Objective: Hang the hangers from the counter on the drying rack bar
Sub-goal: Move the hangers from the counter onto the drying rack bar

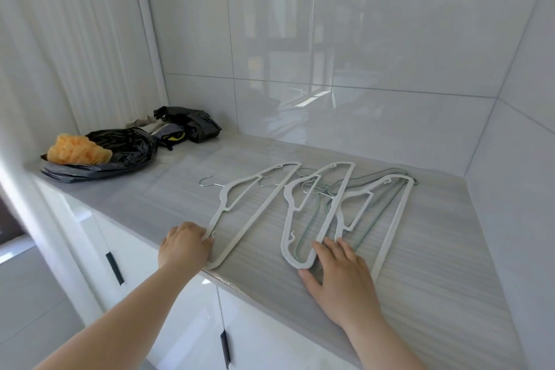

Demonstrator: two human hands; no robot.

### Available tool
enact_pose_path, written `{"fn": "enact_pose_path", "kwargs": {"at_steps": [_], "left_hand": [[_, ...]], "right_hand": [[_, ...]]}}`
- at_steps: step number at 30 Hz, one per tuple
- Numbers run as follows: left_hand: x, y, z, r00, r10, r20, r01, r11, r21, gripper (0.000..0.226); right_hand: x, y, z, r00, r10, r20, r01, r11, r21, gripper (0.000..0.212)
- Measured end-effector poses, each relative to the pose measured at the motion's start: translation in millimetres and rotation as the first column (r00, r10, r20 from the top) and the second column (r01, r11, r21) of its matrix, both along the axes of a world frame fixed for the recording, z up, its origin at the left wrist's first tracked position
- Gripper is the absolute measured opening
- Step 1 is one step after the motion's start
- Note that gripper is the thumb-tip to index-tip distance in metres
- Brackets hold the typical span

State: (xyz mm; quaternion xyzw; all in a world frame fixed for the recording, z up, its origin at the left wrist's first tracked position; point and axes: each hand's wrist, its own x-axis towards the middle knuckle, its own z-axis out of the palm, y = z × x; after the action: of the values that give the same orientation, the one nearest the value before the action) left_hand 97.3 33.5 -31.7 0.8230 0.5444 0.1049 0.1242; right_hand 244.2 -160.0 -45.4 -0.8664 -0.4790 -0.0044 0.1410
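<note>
Several hangers lie flat on the grey counter (168, 198). The leftmost white hanger (264, 213) has its near end at the counter's front edge, and my left hand (184, 245) grips that end with curled fingers. A second white hanger (326, 204) and a third white hanger (393, 216) overlap thin green wire hangers (372, 213). My right hand (339, 273) lies with spread fingers on the near ends of the middle white hanger and the green wire ones. No drying rack bar is in view.
At the counter's far left sit a black plastic bag (126, 147) with an orange mesh sponge (78, 150) on it, and a pile of dark bags and cloths (186, 125). Glossy tiled walls close the back and right. White cabinet doors with dark handles (114, 267) lie below.
</note>
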Motion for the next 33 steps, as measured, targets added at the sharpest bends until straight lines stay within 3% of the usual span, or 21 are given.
{"fn": "enact_pose_path", "kwargs": {"at_steps": [2, 7, 11, 14, 17, 19, 21, 26, 30, 33], "left_hand": [[-11.4, -3.3, 2.6, 0.999, 0.048, 0.020, -0.047, 0.999, -0.017, 0.026], [-42.2, -10.3, -5.0, 0.949, 0.272, 0.162, -0.246, 0.955, -0.165, 0.045], [-55.5, -13.2, -4.7, 0.901, 0.319, 0.295, -0.174, 0.886, -0.429, 0.039], [-62.0, -18.9, -4.7, 0.778, 0.413, 0.473, -0.103, 0.827, -0.553, 0.033], [-72.6, -23.7, -2.6, 0.564, 0.543, 0.622, 0.000, 0.754, -0.657, 0.028], [-78.4, -28.0, 2.0, 0.427, 0.574, 0.699, 0.089, 0.742, -0.664, 0.027], [-83.5, -32.6, 8.7, 0.363, 0.564, 0.742, 0.120, 0.761, -0.638, 0.028], [-95.5, -45.3, 29.5, 0.345, 0.480, 0.807, 0.094, 0.838, -0.538, 0.029], [-115.6, -63.9, 40.8, 0.366, 0.402, 0.839, 0.049, 0.892, -0.449, 0.029], [-135.9, -86.8, 48.7, 0.384, 0.358, 0.851, 0.004, 0.921, -0.390, 0.029]], "right_hand": [[-0.7, -0.6, 1.1, 1.000, 0.001, -0.007, -0.001, 1.000, 0.009, 0.099], [-2.1, -2.9, 1.8, 1.000, 0.028, -0.007, -0.028, 0.999, -0.029, 0.065], [-3.3, -3.5, 3.8, 1.000, 0.030, 0.008, -0.029, 0.999, -0.041, 0.053], [-3.5, -3.1, 3.5, 1.000, 0.024, 0.003, -0.024, 0.998, -0.051, 0.053], [-4.8, -2.7, 4.7, 1.000, 0.022, -0.014, -0.022, 0.999, -0.050, 0.053], [-5.0, -2.8, 4.5, 1.000, 0.019, -0.008, -0.019, 0.999, -0.030, 0.053], [-5.8, -4.1, 4.8, 1.000, 0.018, -0.003, -0.018, 0.999, -0.033, 0.053], [-6.1, -5.0, 5.4, 0.999, 0.014, 0.036, -0.013, 0.999, -0.047, 0.054], [-15.3, -8.0, 11.0, 0.998, 0.023, 0.061, -0.024, 1.000, 0.010, 0.077], [-16.2, -15.6, 12.5, 0.997, 0.066, 0.035, -0.070, 0.993, 0.100, 0.056]]}}
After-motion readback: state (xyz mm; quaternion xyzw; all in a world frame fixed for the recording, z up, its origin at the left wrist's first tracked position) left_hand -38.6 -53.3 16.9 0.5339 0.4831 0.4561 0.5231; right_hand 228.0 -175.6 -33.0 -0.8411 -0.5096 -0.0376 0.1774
